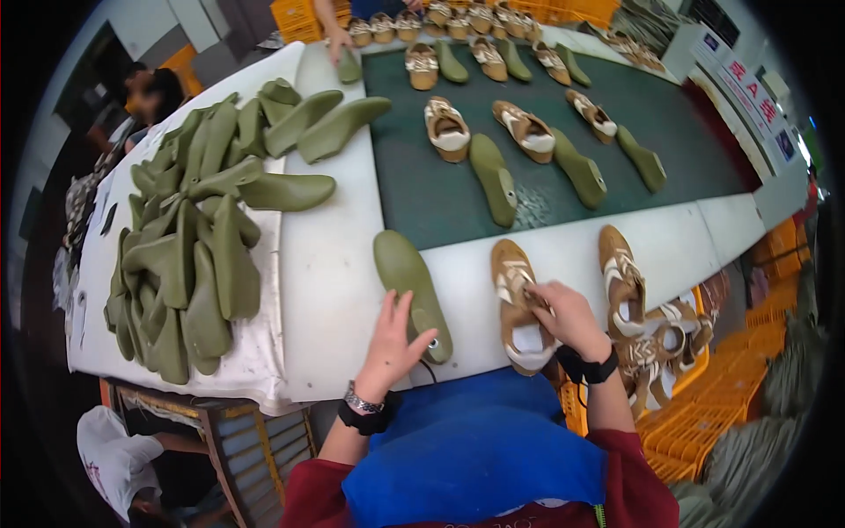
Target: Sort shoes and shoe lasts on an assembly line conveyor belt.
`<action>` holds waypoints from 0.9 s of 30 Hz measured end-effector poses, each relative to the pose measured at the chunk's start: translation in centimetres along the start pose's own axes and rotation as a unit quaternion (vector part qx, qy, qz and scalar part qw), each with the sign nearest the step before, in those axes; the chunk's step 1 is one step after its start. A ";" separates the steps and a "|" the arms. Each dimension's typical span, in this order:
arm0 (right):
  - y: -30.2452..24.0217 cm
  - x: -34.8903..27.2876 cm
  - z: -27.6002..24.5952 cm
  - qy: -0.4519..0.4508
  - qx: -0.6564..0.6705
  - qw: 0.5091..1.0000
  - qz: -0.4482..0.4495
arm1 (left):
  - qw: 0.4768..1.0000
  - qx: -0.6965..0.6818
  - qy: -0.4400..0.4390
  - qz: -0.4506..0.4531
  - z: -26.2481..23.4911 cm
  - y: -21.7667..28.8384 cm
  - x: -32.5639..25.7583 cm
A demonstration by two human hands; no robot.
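A green shoe last (406, 273) lies sole up on the white table edge in front of me. My left hand (393, 345) rests at its heel end, fingers spread, without a grip around it. To its right stands a brown and white sneaker (513, 267), toe pointing away from me. At its opening my right hand (568, 315) has its fingertips closed on the tongue area; the fingers partly hide that spot. Another brown sneaker (621, 273) stands farther right, apart from both hands.
A heap of green lasts (207, 255) covers the left of the table. Sneakers and lasts sit in pairs on the dark green conveyor belt (422, 194). More sneakers (662, 341) fill an orange crate at right. Across the table, another person's hand (337, 42) touches a last.
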State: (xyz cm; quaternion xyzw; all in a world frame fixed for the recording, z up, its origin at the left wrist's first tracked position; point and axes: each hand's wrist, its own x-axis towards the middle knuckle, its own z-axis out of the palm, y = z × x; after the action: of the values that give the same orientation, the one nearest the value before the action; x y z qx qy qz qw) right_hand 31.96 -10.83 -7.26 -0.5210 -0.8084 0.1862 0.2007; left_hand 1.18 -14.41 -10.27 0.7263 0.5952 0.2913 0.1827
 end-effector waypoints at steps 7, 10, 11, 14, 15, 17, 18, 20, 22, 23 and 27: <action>-6.2 0.5 1.2 0.016 -0.026 0.999 -0.034 | 0.990 -0.113 -0.038 -0.076 1.6 0.1 -0.3; -9.0 1.0 4.6 -0.122 -0.017 0.988 -0.088 | 0.948 -0.293 -0.068 -0.103 1.6 0.1 0.4; -9.3 1.4 5.3 -0.118 -0.019 0.989 -0.089 | 0.949 -0.292 -0.068 -0.099 1.3 -0.2 0.3; -9.4 2.5 6.3 -0.184 -0.077 0.977 -0.076 | 0.970 -0.221 -0.082 -0.055 0.1 -1.3 -0.7; -9.3 2.7 6.4 -0.181 -0.078 0.978 -0.070 | 0.979 -0.190 -0.054 -0.045 -0.5 -1.7 -1.2; -9.2 3.3 6.3 -0.208 -0.064 0.975 -0.048 | 0.987 -0.159 -0.023 -0.030 -1.7 -3.0 -2.7; -9.3 4.0 5.5 -0.236 -0.042 0.970 -0.025 | 0.991 -0.128 0.011 -0.038 -2.3 -3.9 -3.6; -8.3 5.4 4.7 -0.189 0.064 0.979 -0.036 | 0.993 -0.100 0.044 -0.043 -3.3 -5.7 -5.5; -8.2 8.1 3.2 -0.166 0.253 0.953 0.022 | 0.991 -0.050 0.081 -0.091 -4.0 -7.2 -7.4; -8.6 10.0 1.9 -0.191 0.331 0.919 0.093 | 0.991 -0.050 0.082 -0.093 -3.9 -7.9 -8.4; -7.9 18.1 -0.5 -0.199 0.534 0.747 0.342 | 0.973 0.135 0.138 -0.128 -2.6 -10.2 -10.6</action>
State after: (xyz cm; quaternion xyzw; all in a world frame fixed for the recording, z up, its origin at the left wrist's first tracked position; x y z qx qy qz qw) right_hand 19.37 2.73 -0.41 -0.5210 -0.3664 0.7436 0.2034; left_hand -9.45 -22.58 -16.71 0.6146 0.7367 0.2799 0.0347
